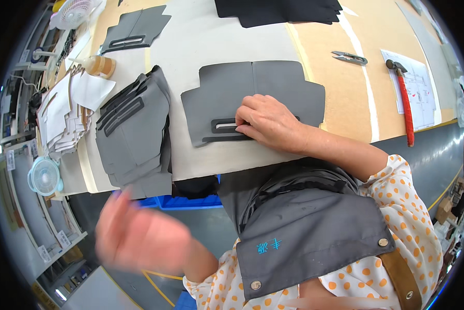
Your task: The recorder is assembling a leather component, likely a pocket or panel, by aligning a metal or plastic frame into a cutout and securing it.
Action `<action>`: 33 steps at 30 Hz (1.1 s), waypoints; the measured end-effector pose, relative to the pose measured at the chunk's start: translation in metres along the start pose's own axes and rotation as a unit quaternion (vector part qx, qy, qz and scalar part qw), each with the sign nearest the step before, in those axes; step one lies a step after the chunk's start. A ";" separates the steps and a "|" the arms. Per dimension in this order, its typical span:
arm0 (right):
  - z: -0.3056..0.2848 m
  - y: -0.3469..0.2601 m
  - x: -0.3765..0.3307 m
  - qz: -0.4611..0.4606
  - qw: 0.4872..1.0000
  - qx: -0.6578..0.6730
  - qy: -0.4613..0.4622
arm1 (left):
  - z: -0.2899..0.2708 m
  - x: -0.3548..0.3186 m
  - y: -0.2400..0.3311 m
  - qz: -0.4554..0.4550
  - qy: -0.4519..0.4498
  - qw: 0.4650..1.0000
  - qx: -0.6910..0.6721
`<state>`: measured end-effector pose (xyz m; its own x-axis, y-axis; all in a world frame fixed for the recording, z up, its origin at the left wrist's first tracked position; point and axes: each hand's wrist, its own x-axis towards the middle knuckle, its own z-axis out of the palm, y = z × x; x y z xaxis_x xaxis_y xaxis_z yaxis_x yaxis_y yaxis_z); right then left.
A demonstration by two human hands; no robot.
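In front of me on the table lies a grey panel with notched upper corners and a crease down its middle. A black slotted frame sits near its lower edge, partly under my right hand. The curled fingers of that hand pinch at a black strip below the slot; the hand covers the exact grip. Off the table's front edge, my left hand is smeared by motion, so its fingers cannot be read. A stack of similar grey panels with black slotted frames lies left of the panel.
Left are a pile of white paper pieces, an amber bottle and a small light-blue fan. Another grey panel and black sheets lie at the back. Thread snips and a red-handled hammer lie right.
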<state>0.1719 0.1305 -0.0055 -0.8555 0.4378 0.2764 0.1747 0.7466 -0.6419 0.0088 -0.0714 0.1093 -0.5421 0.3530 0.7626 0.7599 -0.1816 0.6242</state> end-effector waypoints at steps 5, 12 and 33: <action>-0.001 -0.002 0.004 0.003 1.000 -0.025 -0.006 | 0.039 -0.052 -0.063 0.014 -0.363 0.921 0.143; -0.029 -0.005 0.014 0.103 0.991 0.023 -0.084 | 0.042 -0.073 -0.086 0.040 -0.406 0.898 0.164; -0.037 -0.001 -0.081 -0.011 0.996 -0.088 -0.007 | 0.072 -0.081 -0.063 0.105 -0.437 0.884 0.127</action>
<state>0.2590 0.1130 -0.0009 -0.8664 0.4148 0.2782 0.2378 0.8324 -0.5005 0.0305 -0.0225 -0.0046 0.0205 0.9303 0.3662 0.9276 -0.1544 0.3402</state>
